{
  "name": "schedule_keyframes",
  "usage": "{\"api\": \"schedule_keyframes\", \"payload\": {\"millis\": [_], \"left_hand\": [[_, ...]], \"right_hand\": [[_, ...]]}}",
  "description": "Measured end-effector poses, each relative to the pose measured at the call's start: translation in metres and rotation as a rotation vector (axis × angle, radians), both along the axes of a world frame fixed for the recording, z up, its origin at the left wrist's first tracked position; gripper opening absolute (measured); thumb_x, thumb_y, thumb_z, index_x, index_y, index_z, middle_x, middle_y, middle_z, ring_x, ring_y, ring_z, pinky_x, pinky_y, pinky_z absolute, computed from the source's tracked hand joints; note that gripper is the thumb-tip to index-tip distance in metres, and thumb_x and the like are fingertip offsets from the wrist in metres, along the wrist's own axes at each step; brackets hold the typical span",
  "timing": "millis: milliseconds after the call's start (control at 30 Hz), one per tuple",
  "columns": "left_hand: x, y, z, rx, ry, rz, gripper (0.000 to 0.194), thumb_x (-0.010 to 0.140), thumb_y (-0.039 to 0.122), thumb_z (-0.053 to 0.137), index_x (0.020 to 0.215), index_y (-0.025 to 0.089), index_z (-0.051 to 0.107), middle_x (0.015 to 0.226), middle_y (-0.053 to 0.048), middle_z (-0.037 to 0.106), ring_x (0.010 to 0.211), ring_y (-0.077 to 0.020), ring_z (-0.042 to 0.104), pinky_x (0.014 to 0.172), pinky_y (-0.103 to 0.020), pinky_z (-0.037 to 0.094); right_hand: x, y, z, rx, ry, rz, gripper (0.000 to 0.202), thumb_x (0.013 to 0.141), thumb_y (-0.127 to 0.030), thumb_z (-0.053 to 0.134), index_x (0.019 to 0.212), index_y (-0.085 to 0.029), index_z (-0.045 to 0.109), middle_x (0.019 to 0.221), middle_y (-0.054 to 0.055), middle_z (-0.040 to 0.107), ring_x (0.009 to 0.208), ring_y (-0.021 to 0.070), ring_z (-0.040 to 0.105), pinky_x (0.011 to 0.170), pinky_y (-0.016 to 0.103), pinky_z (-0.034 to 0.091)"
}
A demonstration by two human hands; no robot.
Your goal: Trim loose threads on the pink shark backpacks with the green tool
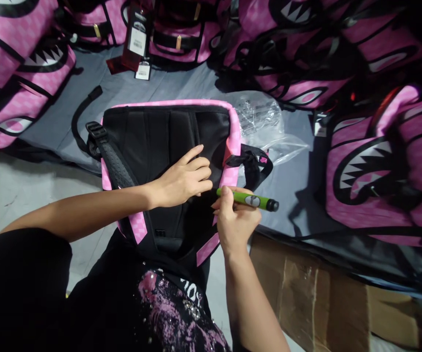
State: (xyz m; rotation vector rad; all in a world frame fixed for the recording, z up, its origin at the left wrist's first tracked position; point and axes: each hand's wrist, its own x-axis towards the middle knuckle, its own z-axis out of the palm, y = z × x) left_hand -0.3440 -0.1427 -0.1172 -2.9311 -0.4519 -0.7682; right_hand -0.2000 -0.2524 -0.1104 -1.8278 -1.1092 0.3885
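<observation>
A pink-edged backpack [170, 132] lies with its black padded back facing up, its near end against my lap. My left hand [185, 178] rests on the black panel, right of its middle, fingers bent and a little apart; it holds nothing that shows. In my right hand [234, 215] is a green marker [247, 198], pinched between thumb and fingers at the backpack's right edge. The marker's black end points right; its other end meets the backpack's side by my fingertips. A black strap [113, 156] with a buckle crosses the left side. Another strap [256, 166] is bunched at the right.
Under the bag is a grey cloth surface [117, 88]. Clear plastic wrap [262, 122] lies beyond its right corner. Pink shark-mouth bags [357, 181] line the right, back and left. Tags [137, 39] hang at the back. Brown cardboard [306, 288] lies at the lower right.
</observation>
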Motion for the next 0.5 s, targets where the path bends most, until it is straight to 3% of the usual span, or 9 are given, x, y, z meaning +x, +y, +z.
{"api": "schedule_keyframes", "payload": {"millis": [500], "left_hand": [[-0.001, 0.0, -0.0034, 0.0, 0.001, 0.013, 0.008, 0.091, 0.023, 0.058, 0.085, 0.02, 0.062, 0.088, 0.0, 0.059, 0.105, -0.0195, 0.053, 0.12, -0.055, 0.034]], "right_hand": [[-0.0014, 0.0002, 0.0027, -0.024, 0.037, -0.032, 0.03, 0.092, -0.044, 0.06, 0.092, -0.014, 0.063, 0.059, 0.0, 0.066, 0.041, 0.0135, 0.06, 0.043, 0.024, 0.048]]}}
